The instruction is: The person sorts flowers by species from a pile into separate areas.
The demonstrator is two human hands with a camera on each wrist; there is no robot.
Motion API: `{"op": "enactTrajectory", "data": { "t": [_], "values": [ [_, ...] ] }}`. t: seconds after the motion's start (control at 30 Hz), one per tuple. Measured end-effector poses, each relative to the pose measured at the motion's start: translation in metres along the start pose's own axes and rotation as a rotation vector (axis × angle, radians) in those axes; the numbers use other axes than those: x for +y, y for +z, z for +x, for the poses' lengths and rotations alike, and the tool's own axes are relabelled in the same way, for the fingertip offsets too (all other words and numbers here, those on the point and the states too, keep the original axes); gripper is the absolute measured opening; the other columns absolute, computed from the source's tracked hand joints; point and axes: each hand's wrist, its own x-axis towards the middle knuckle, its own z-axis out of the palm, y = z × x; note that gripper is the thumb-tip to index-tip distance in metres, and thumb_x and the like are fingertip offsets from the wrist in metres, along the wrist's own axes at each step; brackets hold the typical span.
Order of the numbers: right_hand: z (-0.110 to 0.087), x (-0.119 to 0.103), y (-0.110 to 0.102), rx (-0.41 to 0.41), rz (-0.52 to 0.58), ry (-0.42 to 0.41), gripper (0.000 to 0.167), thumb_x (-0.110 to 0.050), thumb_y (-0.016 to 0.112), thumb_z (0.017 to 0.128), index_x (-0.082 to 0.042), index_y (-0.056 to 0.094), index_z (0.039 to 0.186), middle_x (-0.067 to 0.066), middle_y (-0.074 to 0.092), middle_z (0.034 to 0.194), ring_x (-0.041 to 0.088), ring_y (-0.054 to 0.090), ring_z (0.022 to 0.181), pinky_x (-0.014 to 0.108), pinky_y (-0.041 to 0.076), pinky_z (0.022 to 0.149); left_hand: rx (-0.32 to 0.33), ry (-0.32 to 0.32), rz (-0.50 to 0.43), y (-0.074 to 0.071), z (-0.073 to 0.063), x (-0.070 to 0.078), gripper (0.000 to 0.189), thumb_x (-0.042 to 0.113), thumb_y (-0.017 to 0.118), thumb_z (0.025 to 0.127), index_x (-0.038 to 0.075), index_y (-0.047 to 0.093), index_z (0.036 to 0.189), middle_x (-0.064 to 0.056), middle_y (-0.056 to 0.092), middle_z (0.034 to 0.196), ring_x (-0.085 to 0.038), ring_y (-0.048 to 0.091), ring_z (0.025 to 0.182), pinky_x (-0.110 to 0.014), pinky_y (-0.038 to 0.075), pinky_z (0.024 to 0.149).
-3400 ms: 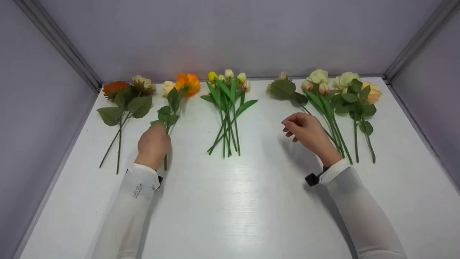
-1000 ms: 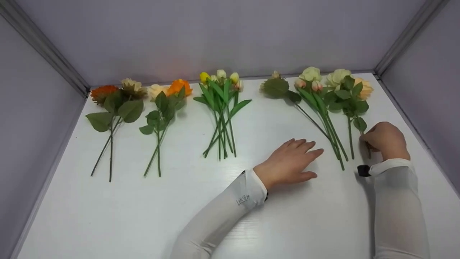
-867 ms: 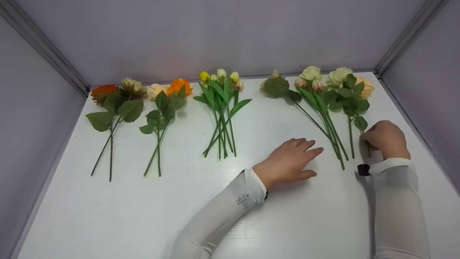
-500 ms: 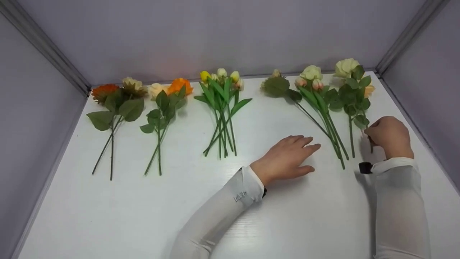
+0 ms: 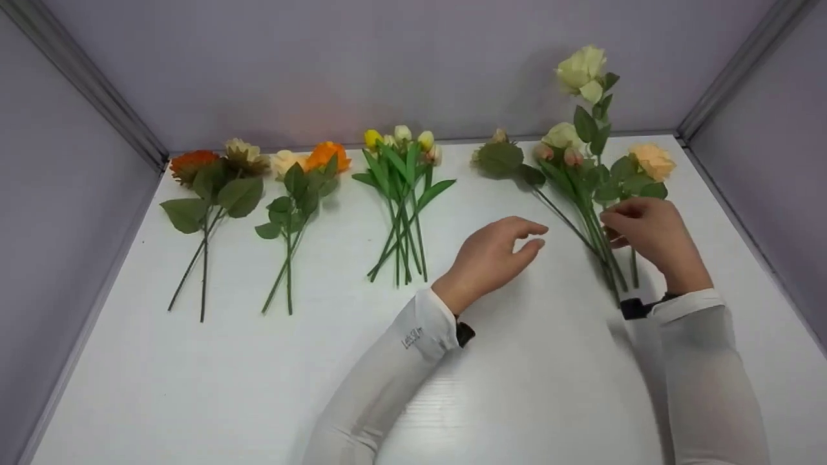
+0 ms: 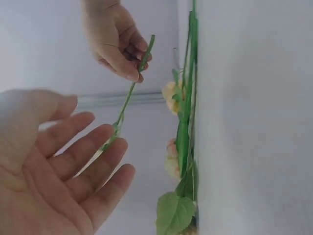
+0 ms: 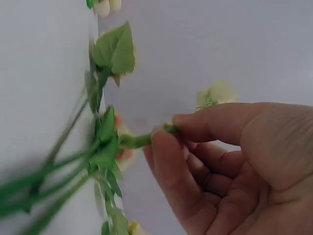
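Observation:
My right hand [image 5: 656, 236] pinches the green stem of a pale cream rose [image 5: 581, 71] between thumb and fingertips. The rose is raised off the table, its bloom tilted up against the back wall. In the right wrist view the stem [image 7: 139, 141] pokes out past the fingertips. To the left, my left hand [image 5: 491, 261] hovers over the table, fingers relaxed and nothing in it; the left wrist view shows its bare palm [image 6: 54, 191]. Below the raised rose lie pink tulips [image 5: 572, 157] and another pale rose [image 5: 561, 135], with a peach rose [image 5: 652, 161] to their right.
A leafy stem with a small beige bloom [image 5: 499, 159] lies left of the pink tulips. Yellow and white tulips [image 5: 408, 177] lie mid-table. Further left are an orange flower [image 5: 327, 157] with a cream one, then a rust-red flower [image 5: 194, 165] with a beige one. Grey walls enclose the table.
Earlier my right hand gripped the stem at the table's right; now the cream rose is lifted and carried leftward above the pink tulips. My left hand turned and drew its fingers together slightly.

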Motion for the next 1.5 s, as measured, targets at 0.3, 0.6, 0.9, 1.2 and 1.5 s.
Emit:
{"op": "enactTrajectory", "data": {
  "t": [0.3,0.6,0.9,1.2,1.5],
  "values": [
    [-0.012,-0.047,0.071,-0.134,0.267,-0.181,0.039,-0.037,0.072,0.098,-0.002,0.073,0.115,0.021,0.073,0.105,0.025,0.072,0.088,0.036,0.061,0.077,0.232,-0.176,-0.494,-0.031,0.001,-0.025,0.026,0.036,0.066,0.102,0.022,0.074,0.123,0.013,0.069,0.112,-0.005,0.063,0.104,-0.028,0.053,0.089],
    [-0.026,-0.065,0.109,-0.206,0.324,-0.246,0.032,-0.026,0.073,0.098,0.003,0.072,0.110,0.021,0.072,0.096,0.023,0.071,0.082,0.034,0.061,0.073,0.293,-0.193,-0.736,-0.033,0.005,-0.035,0.020,0.030,0.073,0.098,0.014,0.073,0.109,-0.002,0.073,0.099,-0.020,0.069,0.091,-0.037,0.058,0.084],
    [-0.030,-0.068,0.113,-0.207,0.331,-0.258,0.032,-0.028,0.073,0.098,0.001,0.071,0.110,0.021,0.072,0.096,0.024,0.070,0.081,0.034,0.061,0.072,0.318,-0.217,-0.823,-0.033,0.008,-0.031,0.015,0.023,0.075,0.097,0.009,0.072,0.104,-0.008,0.072,0.094,-0.031,0.069,0.088,-0.034,0.059,0.079],
    [-0.028,-0.065,0.116,-0.190,0.349,-0.292,0.037,-0.038,0.068,0.101,-0.003,0.073,0.112,0.026,0.069,0.095,0.041,0.070,0.086,0.037,0.062,0.072,0.325,-0.231,-0.723,-0.062,-0.006,-0.050,0.020,0.024,0.073,0.098,0.008,0.070,0.109,-0.009,0.071,0.099,-0.031,0.070,0.089,-0.035,0.061,0.077],
    [-0.026,-0.064,0.118,-0.225,0.343,-0.287,0.032,-0.030,0.065,0.103,-0.001,0.072,0.115,0.029,0.068,0.099,0.035,0.070,0.086,0.036,0.062,0.074,0.369,-0.383,-0.469,-0.156,-0.066,-0.103,0.027,0.026,0.070,0.100,0.005,0.067,0.118,-0.014,0.066,0.107,-0.028,0.069,0.086,-0.038,0.061,0.079]
  ]
}}
